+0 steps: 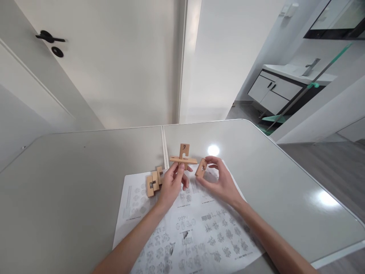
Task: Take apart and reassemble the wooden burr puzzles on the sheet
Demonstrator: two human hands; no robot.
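Observation:
Two crossed wooden pieces (188,161) are held by my left hand (172,184), one lying level and the other, a notched piece (184,149) with a dark mark, standing upright through it. Just to the right, my right hand (222,180) grips a separate notched wooden piece (201,168) between thumb and fingers, apart from the crossed pair. Several more notched wooden pieces (154,182) lie side by side left of my left hand, at the upper left part of a printed sheet (182,228).
The sheet, covered in small diagrams, lies on a glossy grey table (85,190) with a seam (164,146) down its far half. Beyond the table are a white door (119,64) and, at the right, a sink cabinet (275,89) with a green-and-grey pole before it.

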